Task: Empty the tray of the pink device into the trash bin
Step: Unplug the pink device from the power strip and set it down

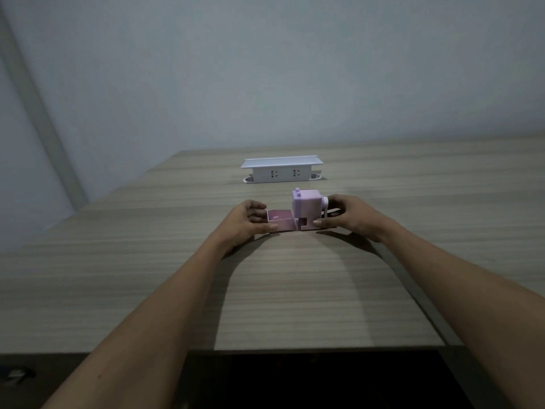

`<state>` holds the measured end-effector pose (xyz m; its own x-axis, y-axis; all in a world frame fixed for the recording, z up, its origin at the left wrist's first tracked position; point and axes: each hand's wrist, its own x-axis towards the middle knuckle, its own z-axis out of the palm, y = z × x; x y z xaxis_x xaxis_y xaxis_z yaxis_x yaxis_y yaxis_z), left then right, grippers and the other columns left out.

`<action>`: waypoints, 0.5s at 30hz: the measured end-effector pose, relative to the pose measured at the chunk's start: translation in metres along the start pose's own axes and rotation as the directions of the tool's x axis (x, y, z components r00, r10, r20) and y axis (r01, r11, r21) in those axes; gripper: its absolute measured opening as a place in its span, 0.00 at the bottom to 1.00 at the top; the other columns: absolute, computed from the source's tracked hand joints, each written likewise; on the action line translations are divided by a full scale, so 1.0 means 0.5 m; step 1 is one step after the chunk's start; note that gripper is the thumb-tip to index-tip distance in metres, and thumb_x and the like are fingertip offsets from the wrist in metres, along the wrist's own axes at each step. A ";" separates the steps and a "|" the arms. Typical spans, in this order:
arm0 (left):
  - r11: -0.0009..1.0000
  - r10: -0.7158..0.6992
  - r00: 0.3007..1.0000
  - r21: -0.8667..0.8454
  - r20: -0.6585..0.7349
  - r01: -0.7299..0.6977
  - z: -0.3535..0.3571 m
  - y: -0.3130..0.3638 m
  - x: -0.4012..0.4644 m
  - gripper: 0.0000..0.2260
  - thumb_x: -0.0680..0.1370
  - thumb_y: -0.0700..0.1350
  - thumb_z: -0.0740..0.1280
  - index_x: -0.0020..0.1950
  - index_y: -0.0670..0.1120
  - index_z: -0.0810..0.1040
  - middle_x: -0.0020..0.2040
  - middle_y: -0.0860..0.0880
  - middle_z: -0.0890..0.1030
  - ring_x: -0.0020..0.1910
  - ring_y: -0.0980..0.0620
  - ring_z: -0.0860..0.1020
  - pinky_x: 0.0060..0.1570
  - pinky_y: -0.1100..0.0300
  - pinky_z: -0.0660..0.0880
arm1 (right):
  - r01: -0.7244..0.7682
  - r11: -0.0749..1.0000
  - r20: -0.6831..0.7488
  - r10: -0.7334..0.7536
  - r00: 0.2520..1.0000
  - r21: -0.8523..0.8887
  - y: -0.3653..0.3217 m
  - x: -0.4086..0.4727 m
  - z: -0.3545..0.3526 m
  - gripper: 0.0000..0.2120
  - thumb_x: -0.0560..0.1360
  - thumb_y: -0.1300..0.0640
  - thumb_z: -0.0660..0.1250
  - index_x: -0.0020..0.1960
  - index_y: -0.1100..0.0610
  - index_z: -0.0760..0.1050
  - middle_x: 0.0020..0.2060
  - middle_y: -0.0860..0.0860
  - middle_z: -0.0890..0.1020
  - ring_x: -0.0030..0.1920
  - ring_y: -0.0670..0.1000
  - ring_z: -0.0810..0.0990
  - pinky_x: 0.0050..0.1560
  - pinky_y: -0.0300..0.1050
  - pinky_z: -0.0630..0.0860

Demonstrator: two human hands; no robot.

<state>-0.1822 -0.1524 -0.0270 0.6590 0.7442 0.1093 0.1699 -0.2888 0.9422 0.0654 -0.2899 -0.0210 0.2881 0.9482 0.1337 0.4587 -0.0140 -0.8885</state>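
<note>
Pink device (pixel 306 208): stands upright on the wood-grain tabletop (pixel 295 290), near its middle, with a pale crank on its right side.
Tray (pixel 280 222): pink, open-topped, pulled out to the left of the device's base and lying flat on the tabletop; its right end is still at the device's slot. What lies inside it is too small to tell.
Left hand (pixel 246 221): arm stretched forward from the lower left, hand at the tray's left end; thumb lies along the tray's near wall and the fingers (pixel 257 213) curl round its far left corner, clamped on the tray.
Right hand (pixel 346 215): arm stretched forward from the lower right; thumb pressed on the device's near lower edge, fingers wrapped behind by the crank, gripping the device.
Socket box (pixel 281 170): white, lid raised, at the far side of the tabletop, well apart from both hands.
</note>
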 end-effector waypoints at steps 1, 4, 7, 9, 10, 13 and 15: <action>1.000 -0.001 1.000 -0.004 -0.008 0.001 -0.013 -0.002 -0.008 0.31 0.71 0.32 0.77 0.71 0.35 0.70 0.64 0.38 0.80 0.53 0.51 0.81 0.45 0.68 0.81 | -0.004 1.000 0.003 0.004 1.000 -0.009 -0.003 -0.003 -0.002 0.31 0.68 0.60 0.81 0.68 0.58 0.76 0.60 0.53 0.84 0.61 0.54 0.83 0.67 0.53 0.77; 1.000 0.017 1.000 0.015 -0.022 -0.016 -0.050 0.011 -0.028 0.30 0.71 0.35 0.78 0.71 0.37 0.71 0.62 0.41 0.81 0.54 0.52 0.82 0.44 0.69 0.81 | 0.011 1.000 -0.027 -0.011 1.000 -0.001 -0.027 -0.009 -0.014 0.38 0.67 0.61 0.82 0.73 0.61 0.71 0.64 0.57 0.82 0.64 0.56 0.81 0.69 0.55 0.76; 0.998 0.055 0.998 0.022 -0.042 -0.054 -0.074 0.048 -0.043 0.30 0.70 0.37 0.79 0.69 0.38 0.73 0.62 0.40 0.81 0.59 0.46 0.82 0.50 0.64 0.81 | 0.084 0.996 -0.067 -0.083 0.994 0.005 -0.071 -0.019 -0.029 0.38 0.68 0.62 0.81 0.74 0.64 0.70 0.67 0.59 0.79 0.67 0.54 0.78 0.67 0.46 0.74; 0.995 0.095 0.994 0.011 -0.047 -0.095 -0.077 0.081 -0.053 0.29 0.70 0.37 0.80 0.68 0.38 0.74 0.62 0.41 0.82 0.59 0.46 0.83 0.51 0.64 0.81 | 0.127 0.992 -0.078 -0.126 0.989 0.005 -0.104 -0.029 -0.040 0.37 0.68 0.62 0.81 0.74 0.65 0.71 0.67 0.59 0.79 0.67 0.53 0.78 0.65 0.43 0.74; 0.993 0.117 0.992 0.009 -0.045 -0.117 -0.074 0.100 -0.058 0.29 0.70 0.37 0.80 0.68 0.38 0.74 0.61 0.41 0.83 0.58 0.47 0.83 0.50 0.64 0.81 | 0.140 0.990 -0.079 -0.139 0.987 0.006 -0.120 -0.036 -0.045 0.37 0.68 0.62 0.81 0.73 0.65 0.71 0.67 0.58 0.79 0.67 0.52 0.78 0.65 0.43 0.74; 0.986 0.169 0.985 0.010 -0.033 -0.169 -0.056 0.152 -0.066 0.28 0.70 0.37 0.80 0.67 0.38 0.75 0.60 0.40 0.83 0.53 0.50 0.84 0.48 0.67 0.81 | 0.173 0.985 -0.082 -0.172 0.982 -0.002 -0.158 -0.057 -0.060 0.36 0.68 0.60 0.81 0.72 0.65 0.73 0.65 0.57 0.81 0.65 0.51 0.80 0.62 0.39 0.75; 0.980 0.197 0.980 0.006 -0.021 -0.197 -0.035 0.185 -0.070 0.27 0.70 0.36 0.79 0.67 0.37 0.75 0.60 0.39 0.83 0.53 0.50 0.83 0.50 0.66 0.81 | 0.190 0.982 -0.082 -0.191 0.978 -0.020 -0.175 -0.074 -0.071 0.34 0.68 0.59 0.81 0.71 0.63 0.75 0.64 0.55 0.82 0.63 0.49 0.81 0.60 0.35 0.77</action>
<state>-0.2023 -0.1947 0.0616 0.6643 0.6849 0.2995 0.0407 -0.4332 0.9004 0.0442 -0.3350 0.0675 0.2630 0.9042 0.3366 0.5217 0.1602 -0.8380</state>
